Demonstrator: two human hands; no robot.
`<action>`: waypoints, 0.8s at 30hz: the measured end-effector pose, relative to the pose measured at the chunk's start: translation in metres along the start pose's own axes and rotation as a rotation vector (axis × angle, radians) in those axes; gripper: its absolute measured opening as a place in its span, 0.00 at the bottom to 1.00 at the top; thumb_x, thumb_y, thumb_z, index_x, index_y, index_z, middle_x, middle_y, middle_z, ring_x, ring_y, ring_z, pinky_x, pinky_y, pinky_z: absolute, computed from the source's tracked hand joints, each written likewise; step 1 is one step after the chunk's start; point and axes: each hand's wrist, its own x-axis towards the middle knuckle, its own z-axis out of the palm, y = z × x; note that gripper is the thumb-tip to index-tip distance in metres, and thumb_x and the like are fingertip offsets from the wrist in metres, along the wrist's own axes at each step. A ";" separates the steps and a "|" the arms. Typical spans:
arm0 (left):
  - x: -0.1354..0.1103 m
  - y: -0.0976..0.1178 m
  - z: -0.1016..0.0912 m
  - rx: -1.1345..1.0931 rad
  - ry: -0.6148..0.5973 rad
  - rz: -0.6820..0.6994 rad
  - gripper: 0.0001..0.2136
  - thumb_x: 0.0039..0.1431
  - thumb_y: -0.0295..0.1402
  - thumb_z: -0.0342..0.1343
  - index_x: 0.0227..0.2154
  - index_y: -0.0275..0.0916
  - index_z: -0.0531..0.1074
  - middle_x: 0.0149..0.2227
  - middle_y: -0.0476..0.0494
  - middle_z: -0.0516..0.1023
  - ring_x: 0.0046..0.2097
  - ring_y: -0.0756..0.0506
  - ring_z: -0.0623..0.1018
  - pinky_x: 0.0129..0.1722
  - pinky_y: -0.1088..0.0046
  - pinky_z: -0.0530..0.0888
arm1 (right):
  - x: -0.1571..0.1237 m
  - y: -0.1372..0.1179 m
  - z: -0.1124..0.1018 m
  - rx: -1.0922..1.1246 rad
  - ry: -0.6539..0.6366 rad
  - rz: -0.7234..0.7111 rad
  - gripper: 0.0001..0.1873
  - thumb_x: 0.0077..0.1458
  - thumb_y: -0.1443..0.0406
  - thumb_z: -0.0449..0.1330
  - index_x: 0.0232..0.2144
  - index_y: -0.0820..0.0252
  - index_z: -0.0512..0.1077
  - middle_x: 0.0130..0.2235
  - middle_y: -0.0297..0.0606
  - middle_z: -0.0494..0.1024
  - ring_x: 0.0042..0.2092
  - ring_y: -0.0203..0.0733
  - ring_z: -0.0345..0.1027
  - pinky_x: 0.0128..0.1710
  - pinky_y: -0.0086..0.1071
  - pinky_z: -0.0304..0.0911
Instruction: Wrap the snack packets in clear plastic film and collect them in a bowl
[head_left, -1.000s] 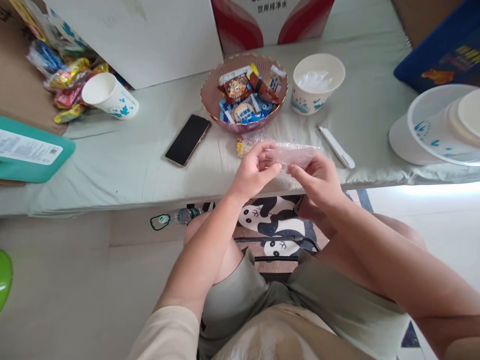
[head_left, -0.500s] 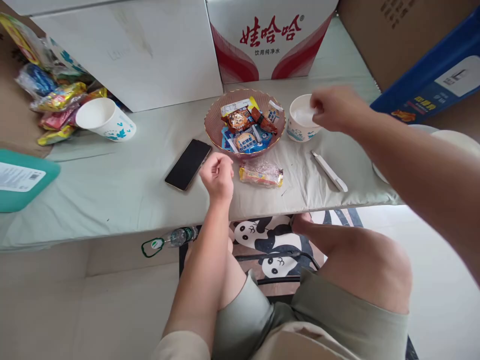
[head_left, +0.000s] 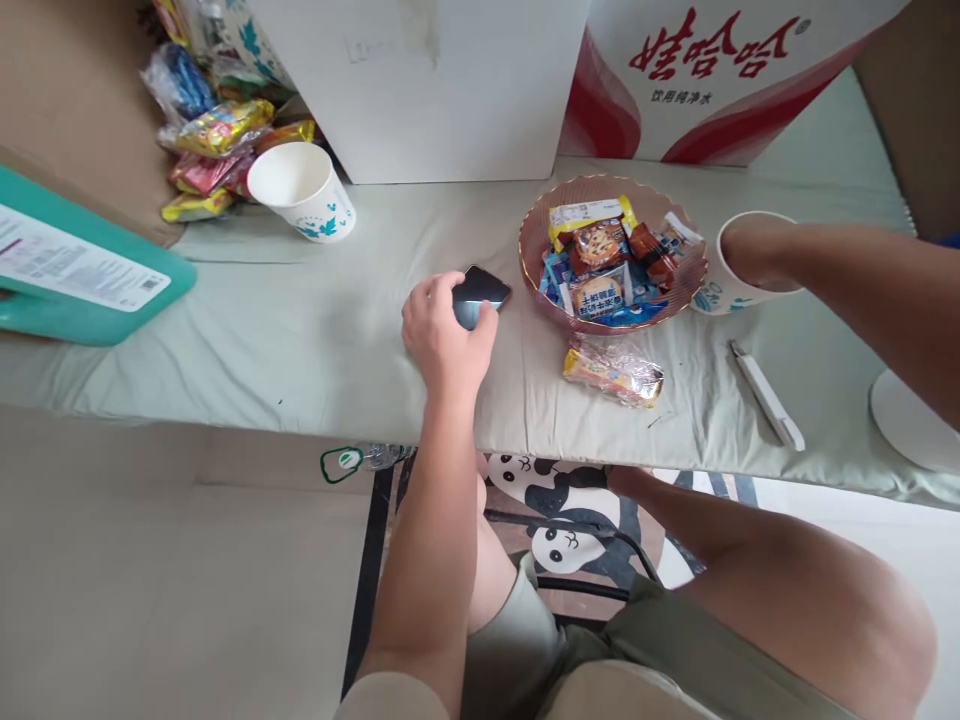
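My left hand (head_left: 444,325) is over a black phone (head_left: 481,288) on the table, thumb at its near right side and fingers curled round the left. Most of the phone is covered by that hand. My right hand (head_left: 765,252) reaches down into a white paper cup (head_left: 724,293), whose wall hides the fingers. Between the two hands sits a pink ribbed bowl (head_left: 534,262) with a gold rim, holding several wrapped snacks (head_left: 600,245). In front of the bowl lies a snack in a clear and yellow wrapper (head_left: 613,372). A slim white utility knife (head_left: 766,397) lies near the cup.
Another paper cup (head_left: 322,205) stands at the left beside piled snack packs (head_left: 217,150). A green jug (head_left: 97,275) is at far left. White boxes (head_left: 442,100) line the back. The cloth-covered table (head_left: 337,360) ends close to my knees.
My left hand has moved from beside the phone onto it and opened round it. My right hand has gone from the cup's rim down inside. The view has shifted left.
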 end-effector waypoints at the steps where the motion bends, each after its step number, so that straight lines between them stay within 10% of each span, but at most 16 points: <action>1: 0.002 -0.003 -0.002 0.160 -0.095 -0.042 0.21 0.53 0.34 0.67 0.51 0.45 0.75 0.59 0.38 0.78 0.65 0.33 0.72 0.68 0.51 0.65 | -0.005 -0.006 -0.002 -0.127 -0.083 0.055 0.16 0.65 0.58 0.65 0.49 0.63 0.78 0.52 0.47 0.79 0.53 0.50 0.75 0.53 0.44 0.73; 3: 0.003 -0.006 -0.006 0.368 -0.285 -0.127 0.33 0.55 0.37 0.67 0.64 0.47 0.67 0.68 0.36 0.70 0.72 0.31 0.65 0.73 0.46 0.58 | -0.015 -0.020 -0.011 -0.417 -0.314 0.191 0.04 0.56 0.68 0.70 0.33 0.66 0.80 0.37 0.46 0.81 0.42 0.50 0.75 0.49 0.44 0.70; 6: 0.001 -0.007 -0.008 0.437 -0.362 -0.163 0.32 0.60 0.37 0.62 0.67 0.48 0.62 0.69 0.38 0.71 0.70 0.35 0.69 0.73 0.47 0.58 | -0.028 -0.041 -0.030 -0.649 -0.479 0.245 0.12 0.54 0.74 0.64 0.19 0.60 0.75 0.25 0.40 0.77 0.32 0.45 0.70 0.43 0.40 0.64; 17: -0.004 -0.005 0.006 0.407 -0.158 -0.251 0.30 0.58 0.34 0.64 0.64 0.41 0.66 0.66 0.33 0.74 0.70 0.33 0.69 0.73 0.40 0.57 | -0.069 -0.064 -0.084 -0.774 -0.172 0.118 0.02 0.48 0.63 0.64 0.26 0.46 0.75 0.32 0.42 0.83 0.28 0.43 0.65 0.37 0.43 0.62; 21: -0.003 -0.003 0.000 0.250 -0.001 -0.162 0.37 0.54 0.33 0.68 0.66 0.34 0.63 0.72 0.23 0.63 0.75 0.29 0.59 0.72 0.42 0.59 | -0.091 -0.096 -0.068 -0.579 -0.096 -0.135 0.02 0.45 0.58 0.62 0.24 0.45 0.74 0.26 0.42 0.80 0.26 0.44 0.67 0.34 0.45 0.61; 24: -0.005 -0.003 -0.008 -0.067 0.048 0.073 0.18 0.60 0.33 0.60 0.53 0.37 0.73 0.58 0.30 0.80 0.62 0.37 0.78 0.64 0.57 0.72 | -0.102 -0.143 -0.029 -0.371 -0.131 -0.385 0.05 0.49 0.56 0.59 0.27 0.45 0.75 0.24 0.41 0.79 0.25 0.43 0.67 0.32 0.43 0.63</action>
